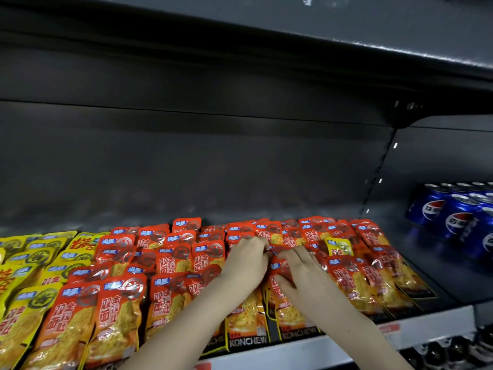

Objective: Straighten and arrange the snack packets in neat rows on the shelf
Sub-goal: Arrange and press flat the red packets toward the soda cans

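My left hand (246,259) and right hand (296,265) pinch one red packet (276,259) just left of the stray yellow packet (338,247), squaring its row.

Snack packets (117,311) are glossy crinkly plastic film, cans (458,220) shiny metal, shelf (432,279) looks like matte painted metal, probably.
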Action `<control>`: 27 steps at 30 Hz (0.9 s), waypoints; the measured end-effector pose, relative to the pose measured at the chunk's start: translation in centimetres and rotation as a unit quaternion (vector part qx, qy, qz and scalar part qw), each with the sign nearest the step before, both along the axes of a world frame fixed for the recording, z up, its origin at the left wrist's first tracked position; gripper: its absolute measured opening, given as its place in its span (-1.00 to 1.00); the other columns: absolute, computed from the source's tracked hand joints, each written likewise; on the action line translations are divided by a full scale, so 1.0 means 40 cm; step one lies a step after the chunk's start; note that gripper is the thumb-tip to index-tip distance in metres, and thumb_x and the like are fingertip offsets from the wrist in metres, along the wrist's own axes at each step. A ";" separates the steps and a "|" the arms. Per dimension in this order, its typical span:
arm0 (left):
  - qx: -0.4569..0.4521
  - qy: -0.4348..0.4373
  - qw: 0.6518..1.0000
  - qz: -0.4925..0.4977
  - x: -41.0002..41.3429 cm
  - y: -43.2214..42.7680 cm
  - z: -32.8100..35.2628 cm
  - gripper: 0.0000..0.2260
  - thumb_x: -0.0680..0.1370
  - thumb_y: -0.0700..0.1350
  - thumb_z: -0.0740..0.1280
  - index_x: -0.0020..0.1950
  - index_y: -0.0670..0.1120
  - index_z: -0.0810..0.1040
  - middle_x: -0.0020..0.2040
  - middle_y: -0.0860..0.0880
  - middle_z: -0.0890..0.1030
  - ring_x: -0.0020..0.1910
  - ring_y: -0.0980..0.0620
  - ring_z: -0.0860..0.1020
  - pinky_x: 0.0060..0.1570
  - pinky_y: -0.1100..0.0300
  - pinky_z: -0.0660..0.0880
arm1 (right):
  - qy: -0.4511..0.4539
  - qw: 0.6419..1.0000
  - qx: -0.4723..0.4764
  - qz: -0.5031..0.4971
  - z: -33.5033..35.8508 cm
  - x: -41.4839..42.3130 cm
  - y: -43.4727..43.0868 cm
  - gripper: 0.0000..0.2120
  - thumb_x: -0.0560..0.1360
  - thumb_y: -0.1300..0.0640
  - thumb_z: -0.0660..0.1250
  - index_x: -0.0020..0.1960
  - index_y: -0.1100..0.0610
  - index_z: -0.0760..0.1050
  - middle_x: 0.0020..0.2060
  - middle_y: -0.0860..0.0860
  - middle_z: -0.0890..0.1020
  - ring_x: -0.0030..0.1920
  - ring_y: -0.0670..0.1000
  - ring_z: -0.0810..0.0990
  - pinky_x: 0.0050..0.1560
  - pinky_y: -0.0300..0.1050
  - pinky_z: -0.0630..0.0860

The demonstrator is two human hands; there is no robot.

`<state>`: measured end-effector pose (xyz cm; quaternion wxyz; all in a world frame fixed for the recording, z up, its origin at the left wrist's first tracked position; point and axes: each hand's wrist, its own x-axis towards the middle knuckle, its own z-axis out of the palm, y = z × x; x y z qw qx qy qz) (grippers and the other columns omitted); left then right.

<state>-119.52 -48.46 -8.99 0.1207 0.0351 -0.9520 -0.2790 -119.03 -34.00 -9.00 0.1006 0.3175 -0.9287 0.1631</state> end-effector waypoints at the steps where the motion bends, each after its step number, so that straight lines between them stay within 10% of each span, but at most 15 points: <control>1: 0.007 0.001 1.000 0.003 -0.004 0.004 -0.001 -0.80 0.57 -0.11 0.25 0.13 -0.08 0.60 0.10 -0.09 0.61 0.12 -0.07 0.54 0.14 0.04 0.48 | -0.007 1.000 -0.006 0.004 0.001 -0.002 0.001 -0.63 0.57 -0.01 0.21 0.34 0.04 0.31 0.22 -0.08 0.34 0.25 -0.08 0.37 0.21 -0.30 0.32; 14: 0.032 -0.041 0.999 0.017 -0.012 -0.035 0.006 -0.82 0.56 -0.25 0.24 -0.04 -0.12 0.64 0.04 -0.04 0.63 0.03 0.01 0.57 0.00 0.21 0.48 | 0.017 0.999 -0.010 0.037 -0.012 -0.006 0.015 -0.57 0.57 -0.04 0.20 0.40 0.03 0.25 0.29 -0.08 0.25 0.30 -0.14 0.20 0.29 -0.35 0.18; 27: 0.052 -0.046 0.998 0.012 -0.034 -0.011 0.023 -0.84 0.56 -0.12 0.29 -0.02 -0.16 0.63 -0.04 -0.08 0.65 -0.06 0.00 0.60 -0.02 0.14 0.53 | -0.008 0.999 -0.033 0.028 -0.014 -0.020 0.016 -0.64 0.56 -0.08 0.20 0.32 -0.02 0.32 0.24 -0.14 0.30 0.11 -0.15 0.45 0.16 -0.32 0.38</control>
